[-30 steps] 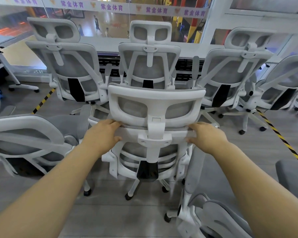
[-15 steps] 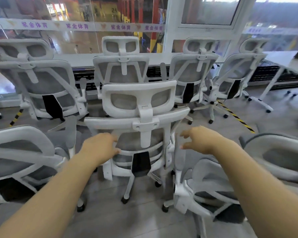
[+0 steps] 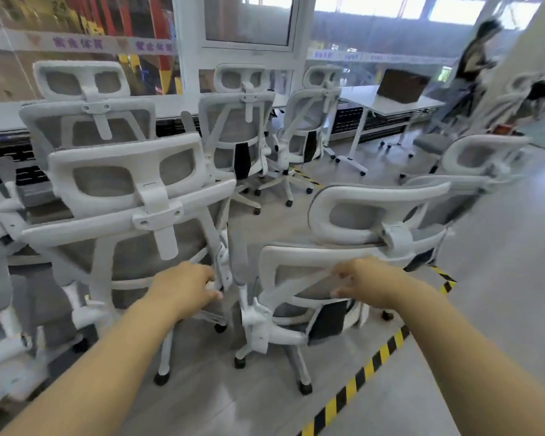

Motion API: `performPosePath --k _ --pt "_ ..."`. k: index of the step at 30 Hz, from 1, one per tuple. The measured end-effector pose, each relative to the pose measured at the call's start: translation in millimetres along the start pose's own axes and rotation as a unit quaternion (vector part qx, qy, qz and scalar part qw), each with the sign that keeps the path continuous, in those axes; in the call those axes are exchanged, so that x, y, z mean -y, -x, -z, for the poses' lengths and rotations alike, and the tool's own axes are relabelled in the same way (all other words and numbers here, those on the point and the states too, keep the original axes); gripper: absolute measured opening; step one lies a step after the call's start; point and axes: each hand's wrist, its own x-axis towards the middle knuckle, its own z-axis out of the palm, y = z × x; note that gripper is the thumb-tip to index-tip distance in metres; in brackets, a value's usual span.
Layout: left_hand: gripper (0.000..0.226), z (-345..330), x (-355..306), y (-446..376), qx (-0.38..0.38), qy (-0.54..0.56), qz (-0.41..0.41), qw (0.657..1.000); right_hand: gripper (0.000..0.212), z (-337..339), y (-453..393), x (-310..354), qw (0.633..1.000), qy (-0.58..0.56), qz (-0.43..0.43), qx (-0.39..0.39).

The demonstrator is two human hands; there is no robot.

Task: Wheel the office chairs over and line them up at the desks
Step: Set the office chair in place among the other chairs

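Observation:
A white mesh office chair (image 3: 132,221) with a headrest stands just in front of me, its back toward me. My left hand (image 3: 186,287) grips the right edge of its back frame, fingers curled round the rail. Beside it on the right, a second white chair (image 3: 296,256) is turned partly sideways. My right hand (image 3: 365,284) reaches its backrest with fingers and thumb spread, the fingertips touching the diagonal strut without closing on it. Three more chairs (image 3: 239,121) stand in a row against the long white counter (image 3: 0,114) under the window.
A white desk (image 3: 387,103) on castors stands at the back right with a brown box on it. Another chair (image 3: 479,158) sits to the right. A person (image 3: 472,58) stands far right. Yellow-black floor tape (image 3: 359,379) runs diagonally under the chairs. More chairs crowd the left edge.
My view has swung right. My right hand let go of the first chair and reached across to the second chair's backrest. My left hand slid down to the first chair's right edge.

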Motion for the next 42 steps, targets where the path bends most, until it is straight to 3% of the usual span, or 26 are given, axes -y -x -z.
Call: performPosePath --k 10,15,19,25,32,42 --pt "0.044 -18.3 -133.3 -42.4 -0.060 0.041 -0.027 0.997 0.046 -1.4 18.8 -152.2 0.994 0.004 -0.053 -0.091" --pt "0.047 -30.9 -188.3 -68.4 -0.120 0.056 -0.032 0.991 0.044 -1.7 2.3 -214.2 0.984 0.006 -0.050 -0.169" --pt "0.050 -42.1 -207.8 -85.2 -0.125 0.032 -0.021 0.991 0.049 -5.7 -22.2 -252.2 0.977 0.002 -0.028 -0.210" --pt "0.044 -44.1 -216.0 -111.0 -0.123 0.036 0.007 0.992 0.050 -6.4 -71.1 -278.1 0.975 -0.004 0.034 -0.219" --pt "0.041 -39.9 -219.8 -149.3 -0.162 0.065 -0.001 0.985 0.042 -0.9 -124.4 -286.2 0.965 -0.080 0.027 -0.248" --pt "0.039 -13.8 -226.0 -232.0 -0.134 0.036 0.013 0.990 0.043 39.6 -209.1 -309.0 0.975 -0.056 0.012 -0.217"
